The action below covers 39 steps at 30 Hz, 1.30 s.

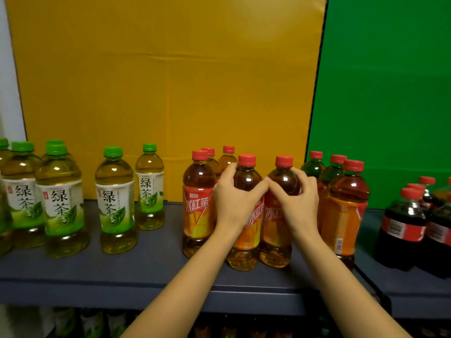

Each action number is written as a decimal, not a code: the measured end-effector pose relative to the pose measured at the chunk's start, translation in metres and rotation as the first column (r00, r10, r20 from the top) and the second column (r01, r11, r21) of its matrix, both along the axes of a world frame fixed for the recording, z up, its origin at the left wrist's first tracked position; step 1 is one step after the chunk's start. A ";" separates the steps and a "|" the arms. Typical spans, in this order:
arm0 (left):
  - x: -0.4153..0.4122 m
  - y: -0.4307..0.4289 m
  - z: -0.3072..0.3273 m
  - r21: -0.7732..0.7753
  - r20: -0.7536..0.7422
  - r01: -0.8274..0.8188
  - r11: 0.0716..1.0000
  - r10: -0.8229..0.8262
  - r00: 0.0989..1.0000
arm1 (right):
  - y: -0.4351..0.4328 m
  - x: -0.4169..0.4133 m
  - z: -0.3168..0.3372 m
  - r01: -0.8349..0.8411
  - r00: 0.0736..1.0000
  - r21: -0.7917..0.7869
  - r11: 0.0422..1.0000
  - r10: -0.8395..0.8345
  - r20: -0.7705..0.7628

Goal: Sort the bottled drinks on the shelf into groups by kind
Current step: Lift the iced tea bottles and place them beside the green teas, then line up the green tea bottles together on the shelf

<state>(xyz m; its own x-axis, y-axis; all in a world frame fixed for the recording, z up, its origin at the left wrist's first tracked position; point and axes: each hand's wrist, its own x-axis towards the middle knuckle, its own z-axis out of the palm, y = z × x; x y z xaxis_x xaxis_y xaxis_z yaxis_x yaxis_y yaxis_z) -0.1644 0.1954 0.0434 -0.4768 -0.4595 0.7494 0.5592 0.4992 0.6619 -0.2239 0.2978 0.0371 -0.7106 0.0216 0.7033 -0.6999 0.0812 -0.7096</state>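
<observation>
Bottled drinks stand on a dark shelf point(151, 272) across the lower half of the frame, already in clusters. Green teas point(114, 198) with green caps fill the lower left, in front of a yellow backdrop point(170, 81). Red-capped iced teas point(199, 203) crowd the centre. Colas point(402, 225) stand at the lower right edge, before a green backdrop point(390, 93).

Both hands reach in from the bottom of the frame to the two front iced teas, which stand side by side, touching. The left hand point(234, 196) is wrapped around the shoulder of the left tea point(246, 240), fingers curled behind it and thumb across the front. The right hand point(299, 198) grips the shoulder of the right tea point(277, 240) the same way. The thumbs meet between the two bottles. Both bottles are upright with their bases on the shelf.
</observation>
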 end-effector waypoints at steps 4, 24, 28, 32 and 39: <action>-0.010 -0.006 -0.004 -0.053 -0.039 -0.021 0.998 0.019 0.999 | -0.005 -0.002 -0.006 -0.040 0.999 -0.031 0.999 0.039 -0.017; 0.079 -0.073 -0.045 -0.354 -0.319 -0.434 0.828 0.329 0.889 | -0.030 0.087 -0.008 0.015 0.931 0.126 0.992 0.032 -0.363; 0.101 -0.138 -0.052 -0.243 -0.275 -0.564 0.789 0.502 0.820 | -0.086 0.115 -0.007 -0.199 0.923 0.188 0.962 0.249 -0.295; 0.111 -0.194 -0.063 -0.359 -0.102 -0.561 0.746 0.566 0.818 | -0.162 0.114 -0.016 -0.346 0.910 0.234 0.909 0.385 -0.150; 0.111 -0.238 -0.082 -0.265 0.411 -0.118 0.957 0.223 0.884 | -0.249 0.066 -0.030 -0.280 0.944 0.187 0.942 0.235 0.232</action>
<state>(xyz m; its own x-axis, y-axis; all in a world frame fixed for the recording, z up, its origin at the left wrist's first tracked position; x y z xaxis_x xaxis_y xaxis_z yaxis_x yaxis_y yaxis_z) -0.0538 -0.0421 -0.0389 -0.7065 -0.4069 0.5791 0.1355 0.7253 0.6750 -0.1575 0.0491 0.0074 -0.7994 -0.3162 0.5108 -0.5598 0.0836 -0.8244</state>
